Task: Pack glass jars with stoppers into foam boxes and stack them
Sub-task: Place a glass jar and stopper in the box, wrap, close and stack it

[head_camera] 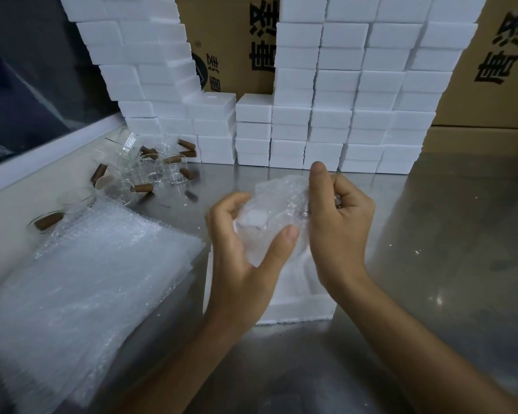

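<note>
Head view: both hands hold a clear bubble-wrap bundle [277, 204] w/ glass inside, just above an open white foam box [296, 309] on the grey metal surface [431, 264]. Left hand [245, 249] cups the bundle from below, thumb pressed on its near side, fingers curled round the far side. Right hand [338, 216] grips the bundle's right end, fingers curled in, thumb up. Left of the hands lies a stack of clear bubble-wrap sheets [87, 279]. Beyond it, a loose pile of clear glass jars [150, 171] and brown cylindrical stoppers [142, 187]. At the back, stacked white foam boxes [341, 115] stand in front of brown cardboard cartons [231, 40].
</note>
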A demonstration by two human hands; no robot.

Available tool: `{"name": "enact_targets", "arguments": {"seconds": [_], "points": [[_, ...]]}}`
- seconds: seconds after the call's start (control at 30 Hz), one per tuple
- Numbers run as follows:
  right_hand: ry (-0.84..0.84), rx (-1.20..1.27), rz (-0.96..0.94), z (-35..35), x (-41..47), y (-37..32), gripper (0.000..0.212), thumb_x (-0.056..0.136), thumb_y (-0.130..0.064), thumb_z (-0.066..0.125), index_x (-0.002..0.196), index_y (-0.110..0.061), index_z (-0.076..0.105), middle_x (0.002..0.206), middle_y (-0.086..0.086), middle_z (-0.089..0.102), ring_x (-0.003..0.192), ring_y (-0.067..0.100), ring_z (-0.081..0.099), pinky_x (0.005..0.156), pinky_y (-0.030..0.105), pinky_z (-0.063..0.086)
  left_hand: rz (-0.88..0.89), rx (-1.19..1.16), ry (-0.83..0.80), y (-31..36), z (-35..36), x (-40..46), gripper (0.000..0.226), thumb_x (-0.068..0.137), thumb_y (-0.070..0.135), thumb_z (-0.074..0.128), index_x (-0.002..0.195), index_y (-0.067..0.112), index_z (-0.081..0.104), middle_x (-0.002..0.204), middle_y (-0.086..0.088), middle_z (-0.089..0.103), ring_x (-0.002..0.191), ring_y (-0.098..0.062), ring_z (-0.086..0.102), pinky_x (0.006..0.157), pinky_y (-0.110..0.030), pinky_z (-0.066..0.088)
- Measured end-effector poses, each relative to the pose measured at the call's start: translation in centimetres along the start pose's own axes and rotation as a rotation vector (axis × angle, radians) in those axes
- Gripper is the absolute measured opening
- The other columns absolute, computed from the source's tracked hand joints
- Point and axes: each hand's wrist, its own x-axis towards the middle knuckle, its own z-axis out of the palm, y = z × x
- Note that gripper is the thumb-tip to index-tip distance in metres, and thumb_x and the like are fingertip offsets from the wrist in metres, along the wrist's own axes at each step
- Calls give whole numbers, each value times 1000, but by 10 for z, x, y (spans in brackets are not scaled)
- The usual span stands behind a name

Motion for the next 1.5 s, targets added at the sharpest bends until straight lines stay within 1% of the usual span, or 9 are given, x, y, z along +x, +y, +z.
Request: {"name": "enact_targets", "arguments": {"seconds": [0.13, 0.3, 0.5, 0.73, 0.83, 1.0, 1.23, 1.37, 1.5], "points": [[-167, 86, 184, 7, -4, -1, 31, 83, -40, 68, 74, -11, 66, 66, -7, 65, 64, 7, 61, 63, 20, 51, -216, -262, 16, -2, -13, 11, 43, 65, 43, 78, 103, 41, 57, 112, 5, 66, 94, -22, 71, 59, -34, 59], [-285, 190, 526, 4, 0, 0, 23, 84, -7, 74, 107, -11, 73, 106, 16, 72, 85, 24, 66, 77, 33, 56, -29, -17, -55, -7, -32, 21, 40, 64, 20, 79, 97, 28, 56, 94, 14, 64, 87, -8, 64, 72, -19, 52], [-398, -55, 273, -3, 3, -4, 15, 82, -2, 76, 87, -16, 78, 82, 2, 77, 68, 15, 70, 54, 24, 54, 128, 179, -233, -8, -41, 25, 40, 63, 29, 72, 93, 22, 47, 80, 17, 58, 66, -5, 58, 56, -15, 46], [-593, -366, -225, -3, -6, -5, 26, 82, 3, 57, 95, -5, 78, 100, 1, 76, 97, 7, 69, 89, 21, 53, 83, 224, -148, -11, -38, 24, 63, 61, 47, 83, 101, 35, 37, 87, 13, 65, 67, -10, 68, 48, -30, 53], [-686, -436, -342, 1, -13, -6, 27, 81, 0, 53, 98, -1, 75, 98, 8, 75, 89, 19, 68, 80, 28, 53, 83, 285, -129, -12, -41, 27, 63, 62, 55, 77, 102, 41, 30, 85, 17, 65, 61, -7, 65, 45, -20, 46], [-813, -537, -366, 7, -22, -4, 25, 85, -19, 58, 64, -6, 51, 56, 4, 45, 54, 21, 42, 60, 38, 37, 91, 447, -181, -14, -48, 27, 58, 62, 59, 68, 102, 40, 31, 85, 23, 62, 65, -7, 62, 47, -22, 47], [-837, -536, -303, 8, -23, 2, 37, 82, -25, 62, 56, -13, 39, 48, 3, 35, 49, 22, 37, 54, 35, 35, 170, 542, -322, -11, -52, 27, 51, 64, 52, 68, 99, 42, 32, 87, 18, 60, 64, -9, 59, 46, -14, 38], [-581, -477, -394, 7, -26, 6, 22, 80, -20, 76, 68, -14, 59, 64, -10, 54, 59, 6, 51, 59, 17, 38, 148, 467, -238, -10, -51, 30, 57, 62, 54, 74, 100, 40, 35, 86, 17, 62, 61, -10, 60, 46, -29, 47], [-523, -491, -440, 8, -28, 11, 30, 81, -25, 79, 103, -8, 71, 103, 2, 70, 94, 13, 65, 83, 28, 51, 141, 427, -210, -10, -53, 31, 63, 59, 57, 78, 101, 43, 34, 87, 18, 63, 64, -10, 64, 47, -24, 49]]}}
